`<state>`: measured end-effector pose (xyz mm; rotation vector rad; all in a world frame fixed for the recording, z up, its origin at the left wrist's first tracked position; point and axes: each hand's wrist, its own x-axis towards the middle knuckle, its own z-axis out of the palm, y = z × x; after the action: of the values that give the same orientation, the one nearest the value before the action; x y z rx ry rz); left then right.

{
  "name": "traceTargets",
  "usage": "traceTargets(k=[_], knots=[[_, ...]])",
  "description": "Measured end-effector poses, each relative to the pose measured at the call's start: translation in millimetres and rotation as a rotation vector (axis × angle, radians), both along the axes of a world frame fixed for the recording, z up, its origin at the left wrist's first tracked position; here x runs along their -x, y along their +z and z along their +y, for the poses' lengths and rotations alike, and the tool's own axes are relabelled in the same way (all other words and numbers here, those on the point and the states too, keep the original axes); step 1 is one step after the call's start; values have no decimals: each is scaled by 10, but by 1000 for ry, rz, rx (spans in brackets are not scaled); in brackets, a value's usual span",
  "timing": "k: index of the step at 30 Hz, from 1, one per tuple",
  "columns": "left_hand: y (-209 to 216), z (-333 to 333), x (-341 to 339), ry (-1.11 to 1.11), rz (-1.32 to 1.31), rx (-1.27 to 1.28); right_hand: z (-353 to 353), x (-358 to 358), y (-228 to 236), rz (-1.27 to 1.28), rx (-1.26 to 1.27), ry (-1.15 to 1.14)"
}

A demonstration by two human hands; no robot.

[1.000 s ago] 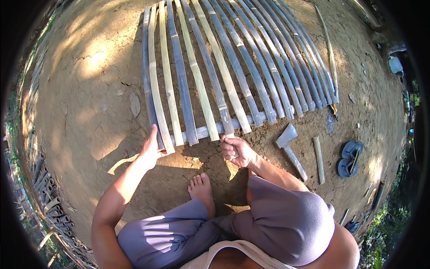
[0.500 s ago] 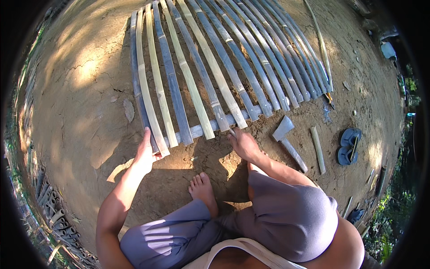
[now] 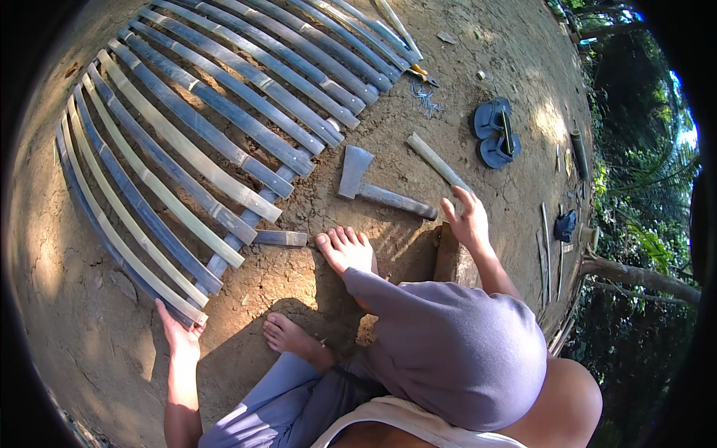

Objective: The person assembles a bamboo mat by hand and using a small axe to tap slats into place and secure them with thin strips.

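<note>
A panel of several dark and pale bamboo slats (image 3: 187, 149) lies across a bamboo crosspiece (image 3: 258, 211) on the ground. At its near left corner, my left hand (image 3: 181, 334) grips the end of the outermost slat (image 3: 112, 239), thumb along its side and fingers underneath. My right hand (image 3: 470, 222) is off the panel with fingers apart and holds nothing. It hovers by the near end of a short pale stick (image 3: 437, 160) and the handle of an axe (image 3: 388, 198). A short dark piece of bamboo (image 3: 280, 238) juts from under the slats.
Pliers (image 3: 423, 74) and a small pile of nails (image 3: 426, 101) lie beyond the axe. Dark sandals (image 3: 494, 133) are to the right. A wooden block (image 3: 446, 254) stands beside my foot (image 3: 349, 250). Sticks (image 3: 551, 250) and plants (image 3: 642, 172) line the right side.
The view has swung right. My right hand has left the slats and the short bamboo piece, moving right toward the axe and stick. My left hand keeps its hold on the corner slat.
</note>
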<state>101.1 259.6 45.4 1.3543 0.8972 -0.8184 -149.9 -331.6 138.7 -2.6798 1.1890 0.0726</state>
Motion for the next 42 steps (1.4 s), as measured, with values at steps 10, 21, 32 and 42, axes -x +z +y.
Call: traceTargets(k=[10,21,32,42], knots=[[-524,86,82,54,99,-36,1986,-755,-1052,479,-246,548],[-474,-74,19,4,189,-33,1884,-837,-1005,636,-330,506],[-277,-3,-125,-183,232,-11,1888,-783,-1380,695,-571,117],[-350,-80,-160,-202,212,-57,1745,-215,-1799,612,-370,322]])
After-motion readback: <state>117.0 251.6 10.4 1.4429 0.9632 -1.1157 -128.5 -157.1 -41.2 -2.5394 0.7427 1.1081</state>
